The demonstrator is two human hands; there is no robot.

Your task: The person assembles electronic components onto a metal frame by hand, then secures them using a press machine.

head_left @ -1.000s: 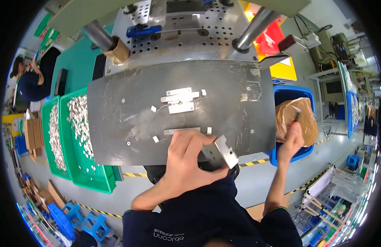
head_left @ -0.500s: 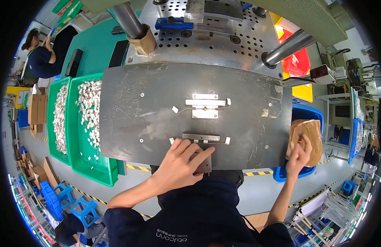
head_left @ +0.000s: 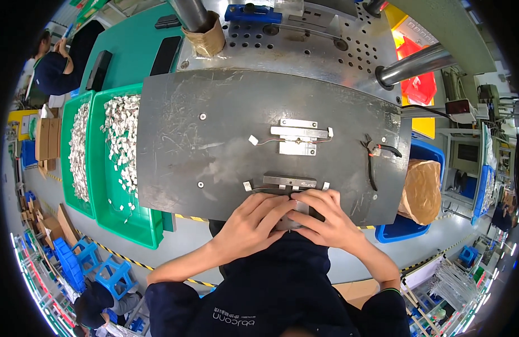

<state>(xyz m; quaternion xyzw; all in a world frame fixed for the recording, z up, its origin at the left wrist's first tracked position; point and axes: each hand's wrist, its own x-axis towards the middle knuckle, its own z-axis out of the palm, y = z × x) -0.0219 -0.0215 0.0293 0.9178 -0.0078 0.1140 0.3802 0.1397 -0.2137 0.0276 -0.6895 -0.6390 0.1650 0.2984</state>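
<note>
My left hand [head_left: 249,223] and my right hand [head_left: 325,220] meet over a small metal fixture at the near edge of the grey plate. Their fingers are bent and closed in, fingertips almost touching; what they pinch is hidden. Just beyond the fingers lies the fixture's metal bar [head_left: 289,180]. A thin cable runs along it, with a white connector [head_left: 247,186] at the left end and another white connector [head_left: 325,185] at the right. A second metal fixture [head_left: 296,147] farther back carries a similar cable with white ends. Black-handled cutting pliers [head_left: 374,149] lie open on the right.
Green trays [head_left: 153,227] of small white-ended parts stand at the left. On the right, a blue bin [head_left: 395,232] holds a brown paper bag [head_left: 421,194]. Behind the plate are a perforated metal bed [head_left: 293,48] and steel posts [head_left: 416,65]. Another person [head_left: 53,72] is at the far left.
My right hand has come from over the paper bag to the near fixture, beside my left. Cutting pliers now lie on the plate's right side. The whole view has shifted slightly.
</note>
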